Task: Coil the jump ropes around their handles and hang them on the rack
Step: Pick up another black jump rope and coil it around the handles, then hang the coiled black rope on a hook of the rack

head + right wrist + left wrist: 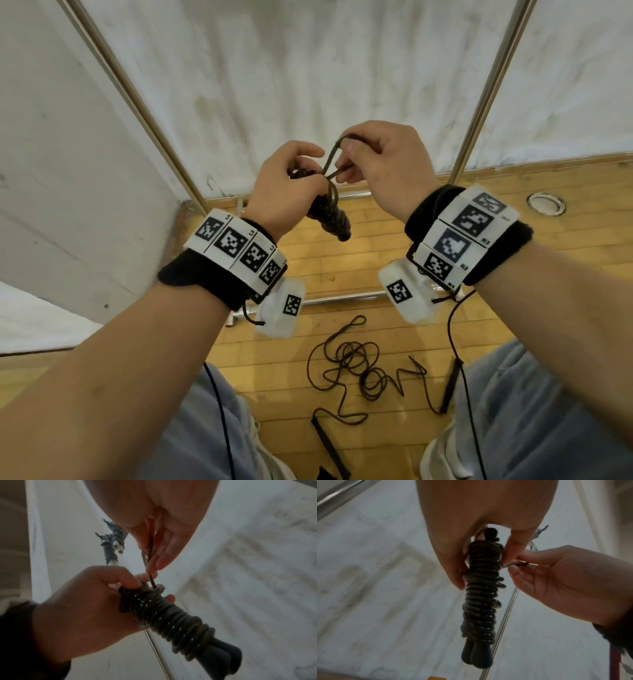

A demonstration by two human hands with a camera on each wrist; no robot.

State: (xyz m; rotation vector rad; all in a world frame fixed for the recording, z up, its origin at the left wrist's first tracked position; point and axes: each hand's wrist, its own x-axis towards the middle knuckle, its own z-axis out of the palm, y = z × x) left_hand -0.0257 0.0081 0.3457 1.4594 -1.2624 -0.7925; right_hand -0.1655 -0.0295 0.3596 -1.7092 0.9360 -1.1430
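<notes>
L hand: left hand [286, 186] grips upper end of the black jump rope coiled tight round its two black handles [330, 214], fingers + thumb curled round the bundle; held in the air at chest height, centre of head view.
Bundle: hangs tilted, handle butts [476, 655] side by side at the low end, pointing to 5 o'clock in head view; coils cover most of the handle length.
R hand: right hand [378, 168] at 3 o'clock of L hand, just beside it; thumb + fingertips pinch a thin dark free loop of rope [334, 159] that rises from the top of the bundle. Narrow pinch grip.
2nd rope: loose dark jump rope tangled on the wooden floor [356, 371] at 6 o'clock, between the person's knees; its black handles [329, 442] lie apart, one low centre, one at 4 o'clock.
Rack: metal-tube rack frame [486, 92], uprights at 11 and 1 o'clock, base bar on floor; white fabric backdrop [308, 68] behind.
Wrists: black bands w/ white marker tags [236, 246] on both.
</notes>
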